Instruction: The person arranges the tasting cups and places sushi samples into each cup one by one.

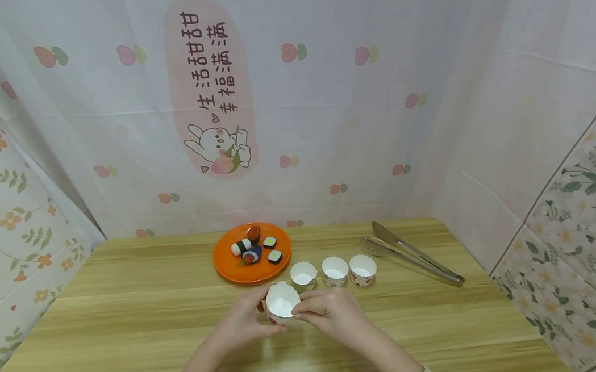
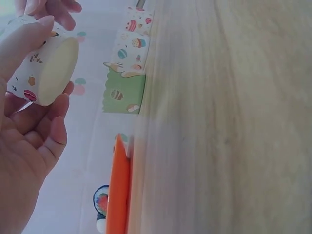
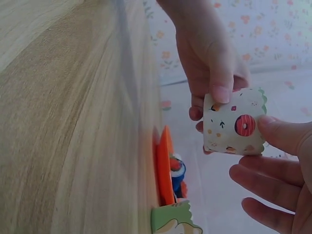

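The left hand (image 1: 245,315) gripped the cup (image 1: 283,300) above the table (image 1: 133,332), seemingly to steady it (nothing beneath propped it), while the right hand (image 1: 335,313) pinched its opposite side.

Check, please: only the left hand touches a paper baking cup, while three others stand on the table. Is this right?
Not the left hand alone: the head view shows the right hand pinching the paper baking cup too. The rest is correct.

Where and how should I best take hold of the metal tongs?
The tongs are probably best gripped across both arms near the joined end, the right hand coming from the near side: that end lies nearer you, the arms spreading away.
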Available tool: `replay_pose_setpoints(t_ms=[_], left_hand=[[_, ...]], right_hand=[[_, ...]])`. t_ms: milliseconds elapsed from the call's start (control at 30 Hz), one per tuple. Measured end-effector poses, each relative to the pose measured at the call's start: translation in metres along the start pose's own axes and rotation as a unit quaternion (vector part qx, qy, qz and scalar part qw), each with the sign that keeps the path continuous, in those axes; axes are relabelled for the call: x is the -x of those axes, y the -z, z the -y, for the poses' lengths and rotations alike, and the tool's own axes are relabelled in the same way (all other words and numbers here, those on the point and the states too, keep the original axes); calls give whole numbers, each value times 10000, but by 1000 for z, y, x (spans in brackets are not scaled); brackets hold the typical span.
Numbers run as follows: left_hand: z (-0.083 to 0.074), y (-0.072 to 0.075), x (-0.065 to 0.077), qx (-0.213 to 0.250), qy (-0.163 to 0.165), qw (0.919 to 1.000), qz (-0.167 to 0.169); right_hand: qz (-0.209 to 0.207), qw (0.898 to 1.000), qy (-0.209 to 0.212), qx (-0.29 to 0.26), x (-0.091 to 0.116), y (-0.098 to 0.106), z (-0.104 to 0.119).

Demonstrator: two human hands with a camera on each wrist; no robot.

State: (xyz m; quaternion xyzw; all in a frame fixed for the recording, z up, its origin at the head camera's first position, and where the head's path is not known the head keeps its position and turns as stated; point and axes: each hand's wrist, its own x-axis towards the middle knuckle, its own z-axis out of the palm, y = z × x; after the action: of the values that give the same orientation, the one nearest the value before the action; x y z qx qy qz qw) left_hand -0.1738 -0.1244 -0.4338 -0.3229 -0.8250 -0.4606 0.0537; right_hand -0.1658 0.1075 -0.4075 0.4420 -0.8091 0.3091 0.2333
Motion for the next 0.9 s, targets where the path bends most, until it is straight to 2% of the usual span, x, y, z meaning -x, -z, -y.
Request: replay_pose_setpoints(t_ms=[200,533,733,900], left_hand=[[1,0,-1,-131,-100,9999,48],[3,3,-1,2,-55,9999,137],[5,6,0,-101,248,9996,91],[7,11,2,-192,508,9985,15]], right_hand=[[34,9995,-250,-164,-1,4,-1],[-68,9997,-222,-115,-4,16,-1],[-201,9988,-376,-247,-6,25,-1],[-280,9986,-459,27,-3,32,-5]])
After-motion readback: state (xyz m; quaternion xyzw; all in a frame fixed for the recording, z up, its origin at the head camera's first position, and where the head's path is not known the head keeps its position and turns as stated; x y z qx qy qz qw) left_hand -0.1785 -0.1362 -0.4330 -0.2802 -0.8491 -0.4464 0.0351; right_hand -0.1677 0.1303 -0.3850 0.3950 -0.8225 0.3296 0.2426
